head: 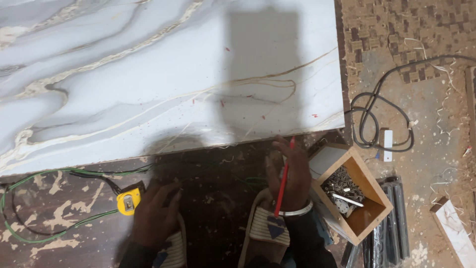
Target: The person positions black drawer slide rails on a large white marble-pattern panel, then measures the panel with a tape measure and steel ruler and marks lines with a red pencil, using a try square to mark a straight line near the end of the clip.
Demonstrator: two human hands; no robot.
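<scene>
Sandalled feet (267,226) at the bottom edge, both hands low over the dark board just above them.

Right hand (290,173) is closed loosely around a red pencil (283,178), fingers curled, tip pointing up toward the edge of the big marble-look sheet (148,74); there's a silver bangle (297,211) on that wrist. Left hand (153,213) rests flat-ish and part open on the dark wooden board (213,193), fingertips just beside a yellow tape measure (128,201), can't tell if it actually touches it. Green wire (29,181) loops off to the left. Wooden box (349,191) of metal bits sits right next to the right hand, with a black cable (369,111) on the dusty floor beyond.
</scene>
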